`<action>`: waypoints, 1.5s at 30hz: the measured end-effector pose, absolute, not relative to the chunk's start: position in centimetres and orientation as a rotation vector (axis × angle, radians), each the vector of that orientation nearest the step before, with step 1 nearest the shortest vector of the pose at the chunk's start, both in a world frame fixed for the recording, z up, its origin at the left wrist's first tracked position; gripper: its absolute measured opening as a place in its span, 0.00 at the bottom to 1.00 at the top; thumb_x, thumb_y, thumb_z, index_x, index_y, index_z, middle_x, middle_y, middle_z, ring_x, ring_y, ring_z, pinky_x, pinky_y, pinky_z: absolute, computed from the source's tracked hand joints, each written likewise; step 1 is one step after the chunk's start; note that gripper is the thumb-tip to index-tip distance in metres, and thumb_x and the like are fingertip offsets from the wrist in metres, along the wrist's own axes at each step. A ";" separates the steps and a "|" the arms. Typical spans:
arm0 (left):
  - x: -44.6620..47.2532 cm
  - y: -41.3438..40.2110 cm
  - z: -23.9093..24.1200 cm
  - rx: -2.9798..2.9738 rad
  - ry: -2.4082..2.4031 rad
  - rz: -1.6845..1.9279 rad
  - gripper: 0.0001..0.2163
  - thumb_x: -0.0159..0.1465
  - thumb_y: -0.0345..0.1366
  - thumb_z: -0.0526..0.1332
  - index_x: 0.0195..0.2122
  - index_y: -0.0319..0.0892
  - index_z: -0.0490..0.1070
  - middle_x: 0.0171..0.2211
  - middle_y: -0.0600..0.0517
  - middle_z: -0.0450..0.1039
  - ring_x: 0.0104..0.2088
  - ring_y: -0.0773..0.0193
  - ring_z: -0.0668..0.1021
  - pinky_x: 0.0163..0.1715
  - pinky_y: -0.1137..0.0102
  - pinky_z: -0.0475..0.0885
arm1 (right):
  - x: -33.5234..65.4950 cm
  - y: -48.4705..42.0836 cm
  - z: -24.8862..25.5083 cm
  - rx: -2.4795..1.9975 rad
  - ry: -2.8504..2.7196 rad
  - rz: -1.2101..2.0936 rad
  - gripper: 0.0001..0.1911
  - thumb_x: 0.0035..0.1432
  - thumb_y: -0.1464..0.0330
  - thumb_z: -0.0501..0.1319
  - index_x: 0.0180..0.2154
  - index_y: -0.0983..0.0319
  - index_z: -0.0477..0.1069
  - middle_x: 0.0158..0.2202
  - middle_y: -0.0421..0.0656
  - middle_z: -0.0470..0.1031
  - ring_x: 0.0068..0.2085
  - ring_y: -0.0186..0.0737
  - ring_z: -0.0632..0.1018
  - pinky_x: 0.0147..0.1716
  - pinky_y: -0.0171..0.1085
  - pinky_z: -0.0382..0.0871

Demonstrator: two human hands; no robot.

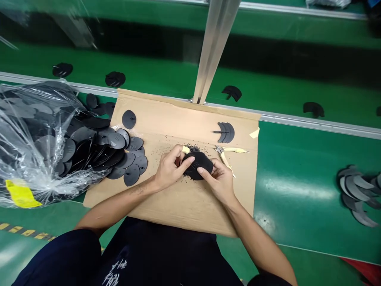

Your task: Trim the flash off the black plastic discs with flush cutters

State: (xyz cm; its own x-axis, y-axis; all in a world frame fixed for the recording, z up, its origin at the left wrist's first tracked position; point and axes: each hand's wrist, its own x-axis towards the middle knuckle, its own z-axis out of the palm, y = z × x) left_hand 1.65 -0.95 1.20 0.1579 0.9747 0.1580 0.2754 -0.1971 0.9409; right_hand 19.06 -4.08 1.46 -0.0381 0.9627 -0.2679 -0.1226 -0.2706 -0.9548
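Between both hands, above the cardboard sheet (178, 214), is a round black plastic disc (197, 169) with raised marks on its face. My left hand (172, 165) grips its left edge, thumb on top; yellow tape wraps one fingertip. My right hand (219, 180) pinches the right edge, its thumb also on the upper face. Small black scraps (193, 148) lie scattered around and beneath the disc. Just right of my right hand, side cutters (226, 154) with pale yellow handles rest spread on the cardboard. A black curved piece with a stem (226, 132) lies behind them.
At left, a clear plastic bag (56, 174) spills many black discs (131, 174) onto the cardboard. A single disc (129, 119) lies farther back. An upright metal post (212, 51) stands behind the cardboard. Stacked curved black pieces (357, 190) sit at far right on the green table (297, 159).
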 end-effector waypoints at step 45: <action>0.8 -0.6 2.2 1.955 0.817 1.206 0.09 0.68 0.38 0.65 0.46 0.41 0.78 0.38 0.46 0.78 0.38 0.63 0.79 0.38 0.69 0.75 | 20.3 -4.2 2.5 -1.145 -1.712 0.747 0.07 0.63 0.69 0.65 0.44 0.58 0.78 0.40 0.46 0.83 0.41 0.43 0.83 0.41 0.42 0.79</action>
